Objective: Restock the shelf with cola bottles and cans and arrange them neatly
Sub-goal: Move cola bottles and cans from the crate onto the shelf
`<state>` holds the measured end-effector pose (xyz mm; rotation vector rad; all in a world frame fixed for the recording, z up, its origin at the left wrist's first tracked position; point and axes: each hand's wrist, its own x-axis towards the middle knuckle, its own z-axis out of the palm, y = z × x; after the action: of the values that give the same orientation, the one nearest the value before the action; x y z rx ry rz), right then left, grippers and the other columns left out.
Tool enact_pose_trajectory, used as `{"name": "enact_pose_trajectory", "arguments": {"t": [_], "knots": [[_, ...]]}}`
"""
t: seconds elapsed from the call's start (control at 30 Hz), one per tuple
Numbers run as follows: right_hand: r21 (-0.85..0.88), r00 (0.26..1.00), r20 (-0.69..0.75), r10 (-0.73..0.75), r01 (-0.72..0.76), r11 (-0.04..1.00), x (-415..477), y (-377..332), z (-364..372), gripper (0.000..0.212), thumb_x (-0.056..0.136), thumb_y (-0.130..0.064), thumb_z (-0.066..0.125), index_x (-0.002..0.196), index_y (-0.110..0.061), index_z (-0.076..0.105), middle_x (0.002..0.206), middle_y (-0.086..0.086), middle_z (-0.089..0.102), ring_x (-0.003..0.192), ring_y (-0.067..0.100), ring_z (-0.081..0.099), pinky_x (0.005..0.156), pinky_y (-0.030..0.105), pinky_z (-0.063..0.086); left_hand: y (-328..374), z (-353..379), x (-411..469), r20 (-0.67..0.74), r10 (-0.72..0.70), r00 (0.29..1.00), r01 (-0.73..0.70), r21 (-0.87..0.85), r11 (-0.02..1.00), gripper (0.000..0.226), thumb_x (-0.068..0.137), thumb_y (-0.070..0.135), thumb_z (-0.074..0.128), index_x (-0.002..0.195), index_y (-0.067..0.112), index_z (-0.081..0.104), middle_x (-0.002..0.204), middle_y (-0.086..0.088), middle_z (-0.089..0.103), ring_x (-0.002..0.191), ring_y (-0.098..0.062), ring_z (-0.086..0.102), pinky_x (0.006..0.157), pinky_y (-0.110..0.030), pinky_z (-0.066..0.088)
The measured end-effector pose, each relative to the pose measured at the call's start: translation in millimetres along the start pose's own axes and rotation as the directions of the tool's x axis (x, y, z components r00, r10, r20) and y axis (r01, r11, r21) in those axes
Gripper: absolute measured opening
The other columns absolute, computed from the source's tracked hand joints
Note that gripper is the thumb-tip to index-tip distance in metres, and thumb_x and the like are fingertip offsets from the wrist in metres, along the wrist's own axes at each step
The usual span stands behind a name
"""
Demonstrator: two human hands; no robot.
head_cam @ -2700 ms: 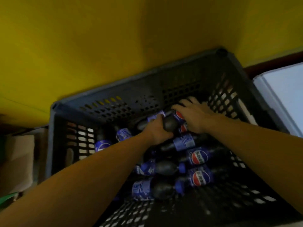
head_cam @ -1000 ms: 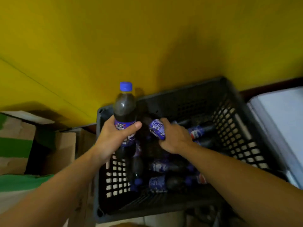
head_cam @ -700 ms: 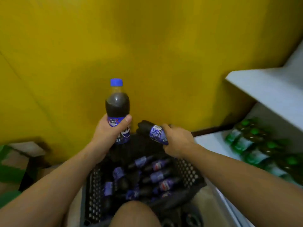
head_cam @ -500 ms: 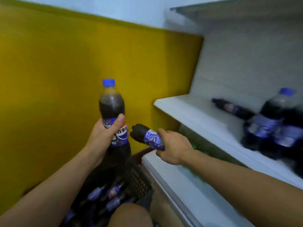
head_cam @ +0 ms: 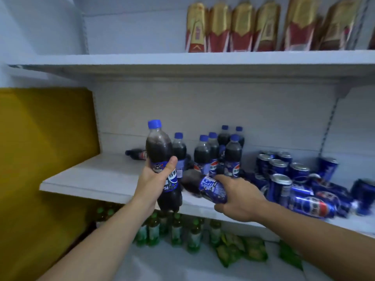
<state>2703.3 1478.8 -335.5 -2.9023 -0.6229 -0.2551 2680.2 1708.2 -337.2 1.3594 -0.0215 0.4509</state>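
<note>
Left hand (head_cam: pixel 156 179) fingers wrapped round upright blue-capped dark cola bottle (head_cam: pixel 160 151) at front edge of white shelf board (head_cam: pixel 97 177). Right hand (head_cam: pixel 239 197) grips second cola bottle (head_cam: pixel 211 189) sideways above the board, ends hard to make out. Blue cans (head_cam: pixel 284 179) blurred, rightmost cut off. Yellow wall (head_cam: pixel 46 138) left.

left hand (head_cam: pixel 155 180): bare
right hand (head_cam: pixel 240 198): bare
left forearm (head_cam: pixel 105 236): bare skin all the way to the lower edge
right forearm (head_cam: pixel 316 228): bare skin to the right edge
</note>
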Motion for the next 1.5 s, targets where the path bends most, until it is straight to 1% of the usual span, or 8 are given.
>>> {"name": "enact_pose_trajectory", "arguments": {"t": [0.3, 0.5, 0.7, 0.9, 0.97, 1.13, 1.33, 1.5], "knots": [[-0.046, 0.966, -0.026, 0.257, -0.258, 0.965, -21, 113, -20, 0.080, 0.076, -0.050, 0.072, 0.146, -0.034, 0.038, 0.123, -0.002, 0.063, 0.099, 0.021, 0.062, 0.082, 0.034, 0.054, -94, 125, 33, 0.086, -0.017, 0.996, -0.001, 0.197, 0.980, 0.044, 0.071, 0.035, 0.090, 0.102, 0.040, 0.059, 0.102, 0.020, 0.068, 0.100, -0.005, 0.064, 0.090, -0.031, 0.047], [0.047, 0.956, -0.040, 0.291, -0.289, 0.956, -25, 145, -20, 0.070, 0.077, -0.059, 0.075, 0.136, -0.033, 0.047, 0.112, -0.008, 0.067, 0.085, 0.010, 0.061, 0.071, 0.024, 0.049, -126, 164, 49, 0.039, 0.026, 0.999, -0.035, 0.254, 0.966, 0.059, 0.072, 0.033, 0.089, 0.120, 0.032, 0.055, 0.115, 0.010, 0.065, 0.111, -0.014, 0.061, 0.100, -0.035, 0.047], [0.110, 0.951, 0.001, 0.310, -0.309, 0.945, -26, 158, -17, 0.076, 0.077, -0.046, 0.078, 0.142, -0.033, 0.040, 0.120, -0.004, 0.064, 0.095, 0.013, 0.062, 0.081, 0.028, 0.054, -135, 182, 64, -0.009, 0.073, 0.997, -0.067, 0.311, 0.948, 0.074, 0.076, 0.035, 0.086, 0.137, 0.030, 0.045, 0.138, 0.002, 0.059, 0.128, -0.021, 0.054, 0.110, -0.049, 0.043], [0.164, 0.936, 0.009, 0.353, -0.350, 0.922, -24, 164, -5, 0.077, 0.075, -0.042, 0.080, 0.141, -0.033, 0.041, 0.114, -0.006, 0.065, 0.096, 0.014, 0.063, 0.086, 0.032, 0.056, -143, 183, 60, 0.023, 0.046, 0.999, -0.051, 0.347, 0.937, 0.081, 0.079, 0.023, 0.085, 0.146, 0.026, 0.038, 0.141, 0.002, 0.054, 0.124, -0.016, 0.055, 0.106, -0.039, 0.046], [0.195, 0.931, 0.024, 0.364, -0.362, 0.912, -23, 165, -1, 0.077, 0.074, -0.042, 0.081, 0.140, -0.032, 0.043, 0.114, -0.006, 0.065, 0.097, 0.015, 0.064, 0.088, 0.034, 0.057, -141, 180, 56, 0.034, 0.052, 0.998, -0.061, 0.354, 0.933, 0.078, 0.084, 0.022, 0.080, 0.149, 0.025, 0.037, 0.141, 0.005, 0.052, 0.119, -0.010, 0.053, 0.099, -0.030, 0.044], [0.292, 0.926, 0.040, 0.376, -0.371, 0.882, -23, 165, 6, 0.077, 0.073, -0.043, 0.083, 0.138, -0.029, 0.046, 0.114, -0.005, 0.067, 0.096, 0.013, 0.065, 0.087, 0.034, 0.058, -139, 165, 46, 0.018, 0.067, 0.998, -0.069, 0.332, 0.941, 0.063, 0.094, 0.032, 0.068, 0.149, 0.028, 0.037, 0.138, 0.003, 0.056, 0.126, -0.017, 0.055, 0.108, -0.045, 0.045], [0.366, 0.928, 0.009, 0.373, -0.350, 0.862, -34, 161, -10, 0.086, 0.073, -0.042, 0.084, 0.146, -0.027, 0.041, 0.116, -0.003, 0.067, 0.096, 0.013, 0.066, 0.088, 0.034, 0.058, -104, 157, 32, 0.022, 0.144, 0.989, -0.141, 0.387, 0.911, 0.010, 0.101, 0.024, 0.056, 0.110, 0.021, 0.055, 0.094, 0.001, 0.062, 0.092, -0.015, 0.065, 0.079, -0.032, 0.051], [0.186, 0.949, -0.039, 0.314, -0.302, 0.935, -55, 164, -42, 0.081, 0.075, -0.044, 0.081, 0.144, -0.028, 0.042, 0.117, -0.001, 0.069, 0.094, 0.016, 0.066, 0.081, 0.034, 0.058, -72, 168, 30, 0.302, 0.143, 0.943, -0.264, 0.413, 0.872, 0.005, 0.099, 0.027, 0.059, 0.104, 0.027, 0.060, 0.092, 0.002, 0.062, 0.088, -0.017, 0.062, 0.085, -0.048, 0.057]]}}
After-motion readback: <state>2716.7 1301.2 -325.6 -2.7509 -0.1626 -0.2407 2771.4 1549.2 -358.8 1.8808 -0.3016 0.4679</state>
